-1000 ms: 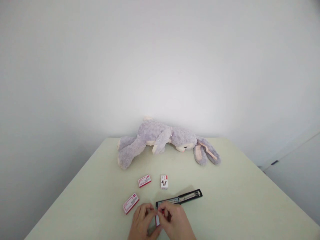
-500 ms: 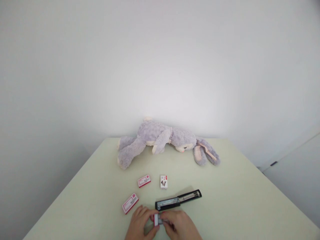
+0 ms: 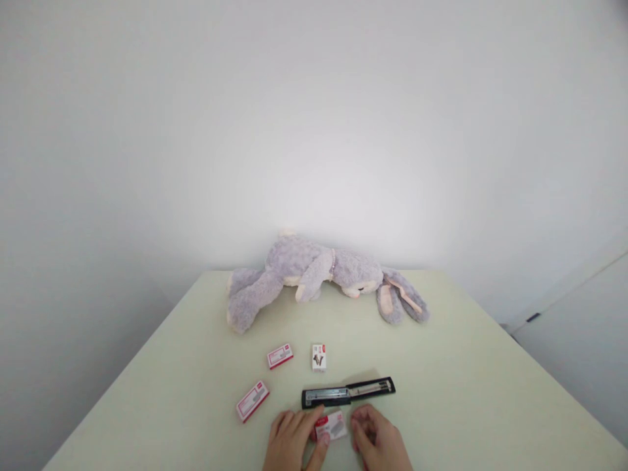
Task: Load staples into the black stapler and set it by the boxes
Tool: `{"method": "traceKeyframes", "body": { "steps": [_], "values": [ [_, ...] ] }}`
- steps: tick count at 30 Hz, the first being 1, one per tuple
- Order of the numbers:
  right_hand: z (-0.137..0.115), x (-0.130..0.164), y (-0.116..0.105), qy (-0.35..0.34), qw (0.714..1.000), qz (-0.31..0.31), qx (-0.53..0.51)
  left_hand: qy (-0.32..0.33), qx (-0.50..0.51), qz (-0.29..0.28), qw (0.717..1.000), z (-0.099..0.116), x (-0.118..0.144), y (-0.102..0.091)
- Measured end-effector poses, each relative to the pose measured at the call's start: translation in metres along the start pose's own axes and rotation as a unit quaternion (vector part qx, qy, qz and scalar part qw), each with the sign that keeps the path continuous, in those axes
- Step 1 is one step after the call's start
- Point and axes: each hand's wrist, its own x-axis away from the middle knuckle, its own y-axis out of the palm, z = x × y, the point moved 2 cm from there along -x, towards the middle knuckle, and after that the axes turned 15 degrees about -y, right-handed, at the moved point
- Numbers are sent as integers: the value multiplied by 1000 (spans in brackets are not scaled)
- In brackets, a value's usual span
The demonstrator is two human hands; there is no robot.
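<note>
My left hand [image 3: 292, 439] grips a small red and white staple box [image 3: 333, 426] at its left end, thumb in front and index finger behind. The box lies flat near the front of the table with its printed face up. Just right of it, my right hand [image 3: 379, 437] is closed, thumb and fingers pinched together; what they hold, if anything, is hidden. Behind both hands an opened black stapler [image 3: 326, 395] lies stretched out, its metal channel showing.
Two more red and white boxes [image 3: 253, 400] lie to the left, one behind the other. A small white box [image 3: 318, 358] with a dark picture stands behind the stapler. A grey plush rabbit [image 3: 299, 258] lies along the table's back edge [image 3: 441, 278] by the wall.
The staple box has turned and now lies with its printed face up. My right hand has drawn away from it to the right, while my left hand keeps its grip.
</note>
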Motion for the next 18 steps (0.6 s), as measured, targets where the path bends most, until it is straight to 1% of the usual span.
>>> {"method": "traceKeyframes", "body": {
  "steps": [3,5,7,9,11,14,16,18],
  "values": [
    [9,1,-25,72,995,22,-67,5,-38,12,999,5,-1,5],
    [8,-5,-42,84,990,38,-109,-8,-48,23,999,5,-1,11],
    [-4,-18,-55,49,988,42,-138,-33,-48,37,998,4,0,18],
    [-24,-35,-61,-9,988,16,-154,-57,-45,44,996,3,1,25],
    [-46,-50,-60,-59,987,-36,-142,-72,-44,46,995,3,2,31],
    [-76,-66,-48,-116,986,-103,-56,-93,-48,62,993,5,3,36],
    [-89,-71,-37,-149,979,-137,19,-100,-51,75,991,7,4,36],
    [-95,-73,-26,-169,968,-166,87,-99,-50,78,991,9,3,36]
  ]
}}
